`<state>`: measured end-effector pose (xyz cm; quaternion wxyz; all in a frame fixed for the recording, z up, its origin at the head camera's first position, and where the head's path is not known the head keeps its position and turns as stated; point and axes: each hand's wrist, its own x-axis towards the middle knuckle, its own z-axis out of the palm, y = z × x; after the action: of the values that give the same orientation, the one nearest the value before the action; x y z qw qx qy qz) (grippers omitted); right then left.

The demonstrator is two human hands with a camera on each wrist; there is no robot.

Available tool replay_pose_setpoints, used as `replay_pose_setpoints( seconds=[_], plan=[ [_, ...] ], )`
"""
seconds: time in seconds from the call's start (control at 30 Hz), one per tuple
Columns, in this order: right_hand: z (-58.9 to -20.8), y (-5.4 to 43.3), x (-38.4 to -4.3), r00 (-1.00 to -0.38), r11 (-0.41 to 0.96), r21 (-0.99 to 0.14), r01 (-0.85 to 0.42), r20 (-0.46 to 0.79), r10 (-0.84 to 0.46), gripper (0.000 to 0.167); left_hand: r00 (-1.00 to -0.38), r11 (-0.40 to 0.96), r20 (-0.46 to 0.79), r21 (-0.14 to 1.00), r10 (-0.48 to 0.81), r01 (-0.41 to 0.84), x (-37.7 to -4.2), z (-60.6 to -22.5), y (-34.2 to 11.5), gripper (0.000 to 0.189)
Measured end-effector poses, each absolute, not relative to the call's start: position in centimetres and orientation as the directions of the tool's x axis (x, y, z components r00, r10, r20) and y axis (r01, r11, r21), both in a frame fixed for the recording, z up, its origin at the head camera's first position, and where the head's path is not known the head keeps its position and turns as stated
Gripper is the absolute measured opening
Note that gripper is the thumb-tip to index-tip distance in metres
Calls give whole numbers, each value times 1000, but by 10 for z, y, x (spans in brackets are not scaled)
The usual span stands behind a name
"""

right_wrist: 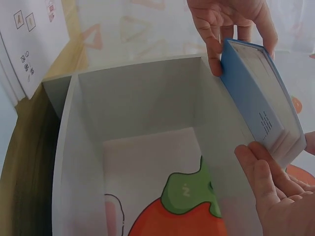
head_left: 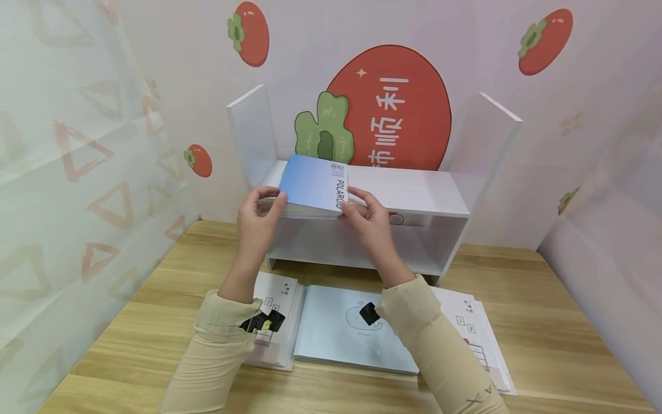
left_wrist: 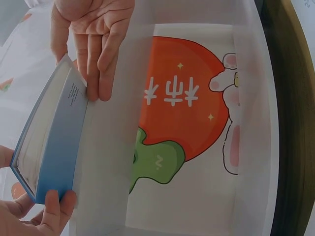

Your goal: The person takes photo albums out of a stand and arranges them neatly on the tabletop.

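Both hands grip a photo album (head_left: 312, 181) whose cover fades from blue to white and reads POLAROID. It is held tilted, over the front edge of a white two-tier shelf (head_left: 414, 190). My left hand (head_left: 258, 218) pinches its left end, thumb on top. At the lettered end, my right hand (head_left: 369, 218) holds it between thumb and fingers. In the left wrist view, the album's blue spine (left_wrist: 61, 142) and pale pages show, with the right hand (left_wrist: 101, 44) at the top. The right wrist view shows the left hand (right_wrist: 231, 24) around the far end.
Upright side panels (head_left: 496, 132) flank the shelf's top. Below the forearms, a pale blue book (head_left: 336, 339) lies on the wooden table (head_left: 558, 322), between white booklets on the left (head_left: 281, 345) and right (head_left: 493, 345). A wall with printed persimmons (head_left: 403, 109) stands behind.
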<state>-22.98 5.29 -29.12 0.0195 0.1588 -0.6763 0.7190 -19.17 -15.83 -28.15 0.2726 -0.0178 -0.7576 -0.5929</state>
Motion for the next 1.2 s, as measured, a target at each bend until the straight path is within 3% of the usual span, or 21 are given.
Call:
replay_pose_setpoints(
  seconds=[0.57,1.2],
  plan=[
    [-291,45,-236,-969,-131,-990,-56,86,-232,55,-895,192,360,929,-263,317,-187,-294,-166,40],
    [-292,43,-233,-965,-76,-997,-29,48,-258,50,-972,133,227,967,-55,218,-181,-305,-187,54]
  ],
)
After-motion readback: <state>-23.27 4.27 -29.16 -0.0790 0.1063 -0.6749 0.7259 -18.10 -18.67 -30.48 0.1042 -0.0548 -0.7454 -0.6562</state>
